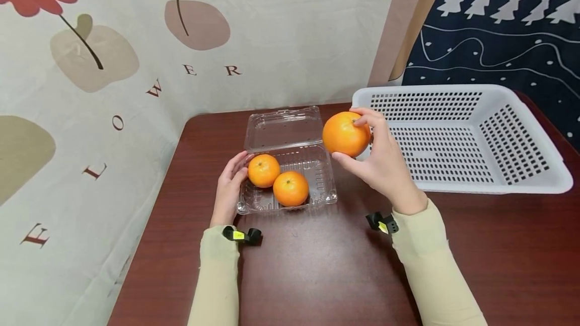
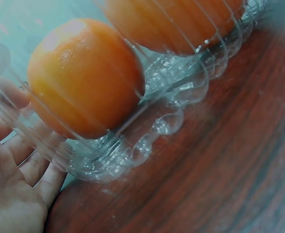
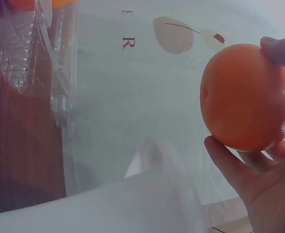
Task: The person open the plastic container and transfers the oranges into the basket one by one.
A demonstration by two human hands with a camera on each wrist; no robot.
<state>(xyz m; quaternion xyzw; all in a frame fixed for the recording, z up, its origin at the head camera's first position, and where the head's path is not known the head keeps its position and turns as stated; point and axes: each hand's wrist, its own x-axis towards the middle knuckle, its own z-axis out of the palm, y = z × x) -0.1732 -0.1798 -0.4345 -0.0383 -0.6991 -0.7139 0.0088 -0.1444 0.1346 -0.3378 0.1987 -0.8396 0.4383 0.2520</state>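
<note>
In the head view my right hand (image 1: 385,162) holds an orange (image 1: 346,134) up between thumb and fingers. The fruit is above the table, between the clear container and the white basket. The right wrist view shows the same orange (image 3: 246,97) gripped at its sides. My left hand (image 1: 230,190) holds the left wall of a clear plastic clamshell container (image 1: 317,177), whose lid (image 1: 283,130) is folded back. Two oranges lie inside, one (image 1: 264,170) close to the left fingers and the other (image 1: 291,188) nearer the front. Through the ribbed plastic, the left wrist view shows an orange (image 2: 87,80).
A white perforated basket (image 1: 494,187) stands on the right of the dark red-brown table (image 1: 312,275). Behind the table hangs a printed light cloth (image 1: 294,29); a dark cloth with white trees (image 1: 480,44) hangs at the right.
</note>
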